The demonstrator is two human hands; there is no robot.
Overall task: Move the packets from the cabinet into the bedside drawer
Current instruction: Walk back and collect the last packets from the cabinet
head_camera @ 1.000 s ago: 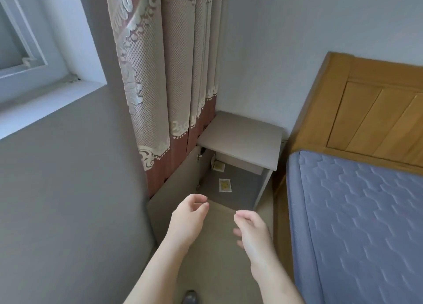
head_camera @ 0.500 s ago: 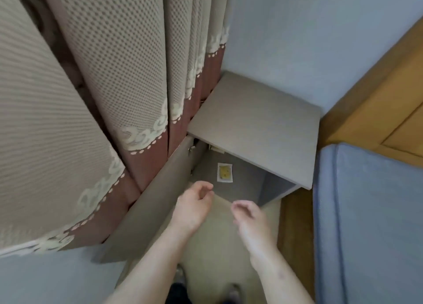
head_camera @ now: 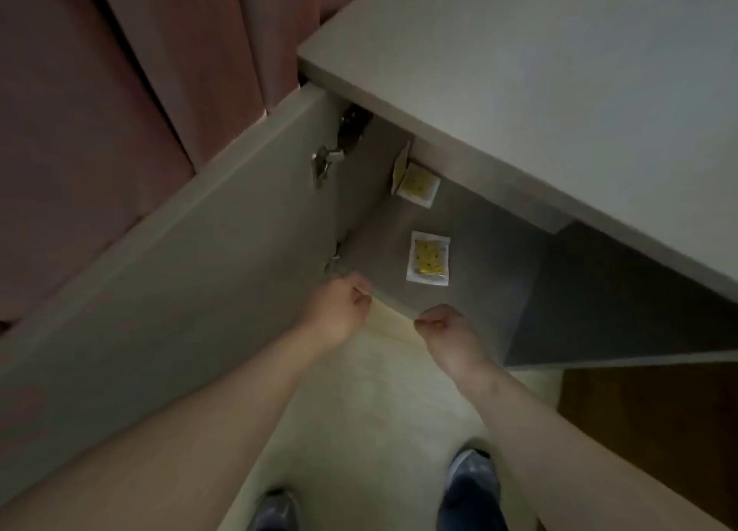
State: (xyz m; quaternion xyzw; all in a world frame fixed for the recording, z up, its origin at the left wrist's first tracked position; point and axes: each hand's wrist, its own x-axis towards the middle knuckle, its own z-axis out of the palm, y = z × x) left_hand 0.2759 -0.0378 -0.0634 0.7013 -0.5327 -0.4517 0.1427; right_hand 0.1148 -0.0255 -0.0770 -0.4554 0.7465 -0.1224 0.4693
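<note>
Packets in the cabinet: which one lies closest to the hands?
The front packet, lying flat on the cabinet floor just beyond both hands. The other flat one sits farther back under the top, beside a third propped against the left wall.

- A home, and a bedroom corner by the look of it — a low grey cabinet (head_camera: 559, 103) with a plain flat top stands against a pale wall.
- Its door (head_camera: 191, 275) hangs open on metal hinges (head_camera: 325, 161), showing a bare shelf.
- Heavy reddish-brown curtain (head_camera: 131, 71) folds fall just beside the cabinet.
- Pale floor (head_camera: 359, 418) underfoot — with dark wood (head_camera: 639, 422) at the right edge.
</note>
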